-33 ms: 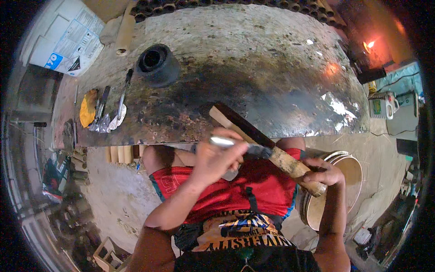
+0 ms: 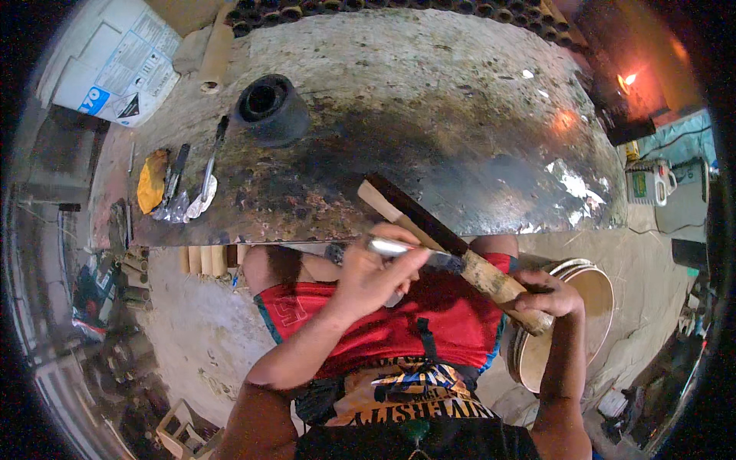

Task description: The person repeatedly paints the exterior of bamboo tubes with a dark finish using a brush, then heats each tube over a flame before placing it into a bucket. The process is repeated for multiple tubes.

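My left hand (image 2: 371, 274) grips a slim tool with a shiny metal shaft (image 2: 392, 246) and a dark end. That dark end touches the side of a pale tan stick-like piece (image 2: 487, 277) with a long blackened strip along its far part. Fingers and thumb of my right hand (image 2: 549, 293) close round the near end of this piece. The piece slants from the lower right up to the table edge, above my lap. What it is made of, and the exact kind of tool, I cannot tell.
The stained table (image 2: 414, 77) bears a dark round pot (image 2: 285, 126), a yellow leaf-like thing (image 2: 152, 184) and several narrow tools. A white container (image 2: 115, 65) stands at far left. Tubes (image 2: 383, 4) line the back; a flame (image 2: 629, 79) burns at far right. Buckets (image 2: 594, 287) stand beside my right arm.
My left hand and the tool have shifted slightly right and down. My right hand keeps its hold on the tan piece.
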`<state>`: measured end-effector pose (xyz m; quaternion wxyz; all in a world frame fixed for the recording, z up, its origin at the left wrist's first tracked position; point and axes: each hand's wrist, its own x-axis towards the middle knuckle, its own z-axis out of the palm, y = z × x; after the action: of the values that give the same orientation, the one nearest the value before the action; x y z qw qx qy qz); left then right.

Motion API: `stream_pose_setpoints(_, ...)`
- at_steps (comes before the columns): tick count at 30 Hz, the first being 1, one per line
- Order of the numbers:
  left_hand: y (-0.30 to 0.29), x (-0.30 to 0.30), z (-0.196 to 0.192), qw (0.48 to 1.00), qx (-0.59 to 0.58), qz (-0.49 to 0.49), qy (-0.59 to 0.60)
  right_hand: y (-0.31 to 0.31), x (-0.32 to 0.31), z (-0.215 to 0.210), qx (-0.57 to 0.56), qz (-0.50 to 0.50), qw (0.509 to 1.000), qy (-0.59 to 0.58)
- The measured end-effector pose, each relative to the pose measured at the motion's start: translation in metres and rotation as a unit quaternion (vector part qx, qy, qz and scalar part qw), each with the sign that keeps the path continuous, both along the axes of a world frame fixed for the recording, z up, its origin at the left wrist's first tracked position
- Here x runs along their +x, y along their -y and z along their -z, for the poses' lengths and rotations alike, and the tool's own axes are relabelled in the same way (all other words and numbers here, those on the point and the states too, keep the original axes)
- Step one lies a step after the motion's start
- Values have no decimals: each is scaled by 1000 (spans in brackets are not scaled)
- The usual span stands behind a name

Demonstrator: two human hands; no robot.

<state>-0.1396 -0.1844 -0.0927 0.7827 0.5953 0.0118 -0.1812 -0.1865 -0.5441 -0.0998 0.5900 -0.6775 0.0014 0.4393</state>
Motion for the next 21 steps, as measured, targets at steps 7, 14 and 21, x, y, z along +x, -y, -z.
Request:
stream_pose_setpoints(7, -45, 42, 17, 989, 80, -116, 52, -20, 14, -18, -35, -23, 999, 9)
stream_pose_setpoints(14, -86, 82, 6, 964, 111, -220, 98, 0, 5, 3, -64, -16, 996, 63)
stream_pose_setpoints(21, -15, 13, -3, 998, -13, -64, -10, 9, 4, 9, -13, 22, 999, -24)
